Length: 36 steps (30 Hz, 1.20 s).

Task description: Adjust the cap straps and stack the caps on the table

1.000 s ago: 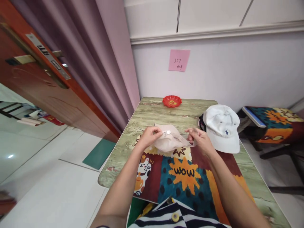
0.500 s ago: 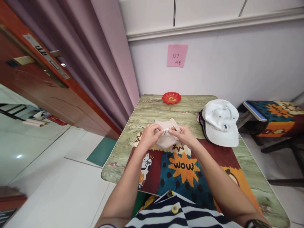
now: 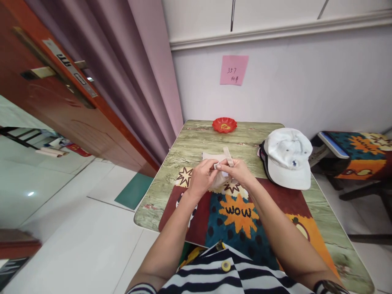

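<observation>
A pale pink cap (image 3: 211,156) lies at the middle of the table, partly hidden behind both hands. My left hand (image 3: 203,175) pinches its strap near a small metal-coloured buckle (image 3: 216,166). From the right, my right hand (image 3: 237,170) grips the same strap, its thumb and fingers meeting close to the left fingertips. A loose strap end (image 3: 228,156) sticks up above the right fingers. White and dark caps are stacked to the right, the white cap (image 3: 286,151) on top.
A red scalloped dish (image 3: 224,125) is at the table's back edge. Under the hands lies a colourful mat (image 3: 239,212). A pink note (image 3: 234,70) is on the wall. To the left stand a curtain and a wooden door (image 3: 101,134); a stool (image 3: 361,151) is at the right.
Both hands have drawn closer together over the buckle, and the strap end now stands up above the right hand. The view has shifted slightly.
</observation>
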Tool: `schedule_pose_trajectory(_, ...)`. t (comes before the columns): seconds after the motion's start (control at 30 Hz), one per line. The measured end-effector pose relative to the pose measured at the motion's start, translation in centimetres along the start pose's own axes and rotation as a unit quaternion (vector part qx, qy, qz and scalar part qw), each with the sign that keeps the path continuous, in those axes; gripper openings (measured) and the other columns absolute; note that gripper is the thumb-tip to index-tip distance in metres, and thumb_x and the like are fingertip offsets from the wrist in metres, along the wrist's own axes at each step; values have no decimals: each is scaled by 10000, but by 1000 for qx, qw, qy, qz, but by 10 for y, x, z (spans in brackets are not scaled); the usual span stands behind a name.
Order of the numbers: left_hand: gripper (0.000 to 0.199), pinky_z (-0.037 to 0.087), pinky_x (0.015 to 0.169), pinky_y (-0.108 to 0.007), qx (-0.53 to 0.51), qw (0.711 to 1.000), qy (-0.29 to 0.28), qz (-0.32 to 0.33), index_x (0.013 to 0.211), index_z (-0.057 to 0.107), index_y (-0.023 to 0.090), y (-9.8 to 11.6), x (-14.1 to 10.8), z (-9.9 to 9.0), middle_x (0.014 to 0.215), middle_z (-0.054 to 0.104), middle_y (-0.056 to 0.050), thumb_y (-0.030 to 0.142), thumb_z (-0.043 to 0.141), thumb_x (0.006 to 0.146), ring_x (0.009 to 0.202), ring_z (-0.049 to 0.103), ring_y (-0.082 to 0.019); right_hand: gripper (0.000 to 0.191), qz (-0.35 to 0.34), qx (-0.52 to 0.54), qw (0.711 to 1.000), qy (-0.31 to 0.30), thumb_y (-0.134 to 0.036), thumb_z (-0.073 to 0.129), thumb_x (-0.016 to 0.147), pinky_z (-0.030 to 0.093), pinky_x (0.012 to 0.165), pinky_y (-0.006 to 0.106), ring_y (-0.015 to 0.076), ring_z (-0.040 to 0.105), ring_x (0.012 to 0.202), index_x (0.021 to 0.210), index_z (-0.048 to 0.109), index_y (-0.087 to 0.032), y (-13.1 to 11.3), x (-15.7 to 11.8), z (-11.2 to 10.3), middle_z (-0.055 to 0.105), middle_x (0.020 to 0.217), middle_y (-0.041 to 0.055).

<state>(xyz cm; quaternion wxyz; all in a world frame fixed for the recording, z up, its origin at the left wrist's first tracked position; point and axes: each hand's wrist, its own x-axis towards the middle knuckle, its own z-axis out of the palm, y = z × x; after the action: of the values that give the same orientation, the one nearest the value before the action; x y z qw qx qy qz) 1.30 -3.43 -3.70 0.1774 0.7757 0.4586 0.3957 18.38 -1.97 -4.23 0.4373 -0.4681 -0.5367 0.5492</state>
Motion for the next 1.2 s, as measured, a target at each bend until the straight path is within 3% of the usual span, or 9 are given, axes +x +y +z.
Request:
schedule_pose_trajectory(0.13, 152, 462, 795, -308, -11, 1000, 18, -17, 995, 693, 243, -5, 0, 0, 876, 691, -39, 182, 607, 886, 804, 627, -195, 466, -20, -73, 997, 18, -660, 622, 827, 332, 493, 274, 117, 431, 479, 827, 689, -199, -1, -2, -1, 645, 675, 2)
schedule_pose_trajectory(0.23, 154, 475, 769, -302, -45, 997, 33, -59, 982, 695, 235, -14, 2, -1, 827, 681, -21, 188, 654, 841, 751, 621, -179, 425, -75, -160, 980, 93, -583, 404, 976, 403, 586, 299, 163, 538, 545, 1017, 624, -222, -7, -6, -6, 734, 818, 35)
schedule_pose_trajectory(0.33, 152, 480, 723, -288, -99, 990, 42, -97, 967, 692, 217, -23, 5, 0, 781, 663, -3, 206, 677, 816, 698, 607, -158, 351, -121, -236, 953, 147, -487, 401, 992, 416, 674, 303, 193, 614, 653, 944, 633, -228, -14, -10, -13, 736, 794, 42)
schedule_pose_trajectory(0.43, 152, 480, 681, -278, -163, 980, 41, -108, 956, 705, 202, -26, 8, 1, 760, 646, 1, 241, 696, 810, 674, 593, -147, 326, -96, -259, 955, 106, -452, 478, 950, 404, 650, 301, 195, 618, 646, 833, 684, -228, -16, -12, -18, 735, 786, 42)
schedule_pose_trajectory(0.53, 163, 479, 666, -274, -177, 979, 47, -85, 926, 738, 196, -24, 9, 2, 825, 643, -13, 274, 748, 782, 675, 581, -135, 274, -82, -234, 967, 67, -400, 518, 913, 397, 639, 294, 193, 610, 652, 840, 717, -226, -9, -12, -16, 730, 761, 30)
schedule_pose_trajectory(0.63, 166, 481, 654, -271, -174, 980, 50, -76, 902, 754, 199, -23, 9, 4, 870, 644, -20, 280, 776, 759, 659, 567, -121, 259, -81, -202, 971, 101, -418, 542, 908, 391, 637, 282, 177, 595, 634, 893, 715, -225, -1, -11, -12, 710, 716, 7)
schedule_pose_trajectory(0.73, 185, 497, 662, -274, -199, 974, 46, -95, 908, 752, 202, -25, 9, 7, 865, 650, -21, 305, 785, 759, 669, 580, -126, 292, -74, -189, 971, 126, -477, 591, 882, 383, 624, 275, 174, 582, 621, 809, 702, -218, 4, -10, -9, 686, 665, 5)
schedule_pose_trajectory(1.03, 251, 514, 685, -275, -265, 956, 33, -122, 926, 760, 187, -25, 9, 16, 904, 660, -35, 357, 805, 748, 717, 614, -135, 396, -32, -138, 986, 87, -535, 599, 857, 299, 524, 260, 123, 411, 495, 637, 632, -207, 11, -8, -8, 614, 576, -5)
schedule_pose_trajectory(1.2, 249, 516, 688, -281, -262, 956, 21, -127, 923, 760, 190, -26, 9, 16, 925, 690, -47, 350, 811, 739, 719, 624, -140, 379, -28, -129, 989, 66, -528, 605, 848, 313, 524, 260, 120, 412, 491, 649, 626, -207, 12, -9, -7, 625, 589, -5)
